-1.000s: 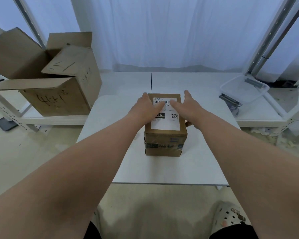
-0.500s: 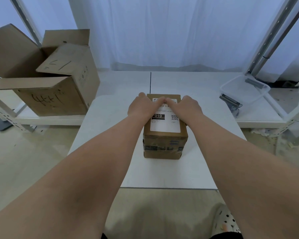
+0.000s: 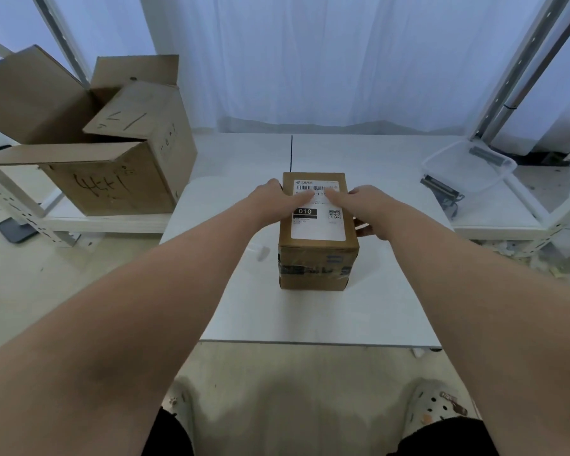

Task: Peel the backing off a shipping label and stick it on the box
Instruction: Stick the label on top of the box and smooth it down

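Note:
A small brown cardboard box (image 3: 318, 268) stands on the white table (image 3: 310, 317), with dark tape across its near face. A white shipping label (image 3: 318, 227) with a barcode, "010" and a QR code lies flat on the box's top. My left hand (image 3: 278, 202) rests on the label's left part, fingers spread and flat. My right hand (image 3: 359, 205) presses the label's right part with its fingers, while the thumb hooks down the box's right side. Both hands cover the label's middle.
A large open cardboard box (image 3: 112, 159) with handwritten marks sits on a low shelf at the left. A clear plastic tray (image 3: 468, 166) and a dark tool (image 3: 441, 189) lie at the right. White curtain behind; metal rack posts at both sides.
Both hands have slid back toward me along the label, uncovering the barcode at the label's far end. The box has stayed in place.

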`<state>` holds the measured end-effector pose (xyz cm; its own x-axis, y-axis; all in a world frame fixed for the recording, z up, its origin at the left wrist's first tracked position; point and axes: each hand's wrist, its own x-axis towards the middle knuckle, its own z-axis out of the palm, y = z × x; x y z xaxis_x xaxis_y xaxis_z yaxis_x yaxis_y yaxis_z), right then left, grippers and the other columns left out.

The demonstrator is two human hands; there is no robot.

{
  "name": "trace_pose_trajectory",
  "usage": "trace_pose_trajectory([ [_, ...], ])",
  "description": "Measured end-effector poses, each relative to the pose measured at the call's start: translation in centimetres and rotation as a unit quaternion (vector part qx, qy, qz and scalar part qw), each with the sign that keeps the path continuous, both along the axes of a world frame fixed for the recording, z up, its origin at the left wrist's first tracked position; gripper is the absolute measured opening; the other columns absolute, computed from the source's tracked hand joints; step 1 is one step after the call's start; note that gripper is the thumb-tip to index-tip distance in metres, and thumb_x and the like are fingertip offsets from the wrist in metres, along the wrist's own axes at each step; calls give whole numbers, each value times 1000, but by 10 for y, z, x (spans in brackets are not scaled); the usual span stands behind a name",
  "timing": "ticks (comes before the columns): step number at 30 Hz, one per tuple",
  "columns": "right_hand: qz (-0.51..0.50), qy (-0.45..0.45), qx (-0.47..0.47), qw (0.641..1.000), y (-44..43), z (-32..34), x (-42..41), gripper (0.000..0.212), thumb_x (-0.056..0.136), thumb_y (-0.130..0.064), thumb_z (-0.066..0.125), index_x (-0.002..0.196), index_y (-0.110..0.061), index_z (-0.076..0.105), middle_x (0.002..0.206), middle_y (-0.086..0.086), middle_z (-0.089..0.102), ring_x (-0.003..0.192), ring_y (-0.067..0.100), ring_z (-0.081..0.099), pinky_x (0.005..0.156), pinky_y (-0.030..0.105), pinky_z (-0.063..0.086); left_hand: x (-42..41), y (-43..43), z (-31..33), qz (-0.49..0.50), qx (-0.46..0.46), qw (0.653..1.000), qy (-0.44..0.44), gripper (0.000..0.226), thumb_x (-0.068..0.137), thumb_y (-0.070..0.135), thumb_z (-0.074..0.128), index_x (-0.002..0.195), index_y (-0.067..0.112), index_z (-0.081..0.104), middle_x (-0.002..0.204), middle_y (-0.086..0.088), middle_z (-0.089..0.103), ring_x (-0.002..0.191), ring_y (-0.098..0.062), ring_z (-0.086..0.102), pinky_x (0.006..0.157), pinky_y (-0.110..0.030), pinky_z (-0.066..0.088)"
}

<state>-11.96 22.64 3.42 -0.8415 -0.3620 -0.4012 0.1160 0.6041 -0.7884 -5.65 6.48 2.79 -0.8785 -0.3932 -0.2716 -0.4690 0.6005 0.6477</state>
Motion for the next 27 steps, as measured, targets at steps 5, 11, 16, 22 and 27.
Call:
trace_pose_trajectory([
  [5,-22,45,1,999,-1,-1,17,71,83,-47,65,135,-10,34,124,10,59,108,28,61,83,42,55,15,8,2,25,-42,997,67,59,87,47,59,128,10,39,123,-10,55,100,-23,59,71,-30,50],
  [11,25,90,8,996,5,5,29,68,83,-30,70,137,-16,30,129,9,55,107,27,61,82,41,57,27,9,5,-20,-100,989,107,41,93,36,55,124,11,46,122,-10,60,103,-23,59,77,-27,45],
  [16,126,158,51,978,11,9,37,59,88,-30,64,140,-17,38,137,8,52,120,28,53,98,43,49,35,6,12,-99,-136,984,60,52,93,39,53,136,11,44,135,-8,54,119,-24,52,90,-29,41],
  [22,190,124,70,971,16,15,36,62,88,-29,64,142,-22,34,132,2,51,114,25,53,96,42,51,42,-6,23,-164,-159,973,-44,81,82,63,54,148,26,25,148,0,42,137,-29,34,112,-47,29],
  [27,215,61,92,970,22,18,32,84,81,-31,72,147,-29,20,133,1,49,115,24,52,93,39,54,46,-13,27,-203,-149,960,-119,102,74,73,54,151,34,0,157,6,26,143,-27,26,116,-50,20],
])
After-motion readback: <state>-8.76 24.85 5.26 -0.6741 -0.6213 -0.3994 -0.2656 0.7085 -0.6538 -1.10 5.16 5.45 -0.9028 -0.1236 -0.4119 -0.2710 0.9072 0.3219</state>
